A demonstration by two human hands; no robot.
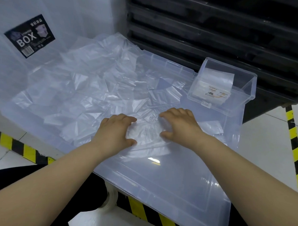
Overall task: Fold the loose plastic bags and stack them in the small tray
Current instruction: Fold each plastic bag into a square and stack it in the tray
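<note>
While the left hand [116, 129] and the right hand [178, 124] rest with bent fingers on the two ends of one plastic bag [145, 136], which lies flat on the clear lid [164, 177] just before the pile of loose bags [92, 84], the folding step seems in hand. Whether the fingers pinch its edges or only press, I cannot tell. Next the bag needs folding smaller and creasing, then carrying right to the small tray [243, 95], where folded bags already lie.

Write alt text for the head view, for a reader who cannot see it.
The left hand and right hand grip a plastic bag on a clear lid. Loose bags lie behind; a small tray of folded bags stands at right.
</note>
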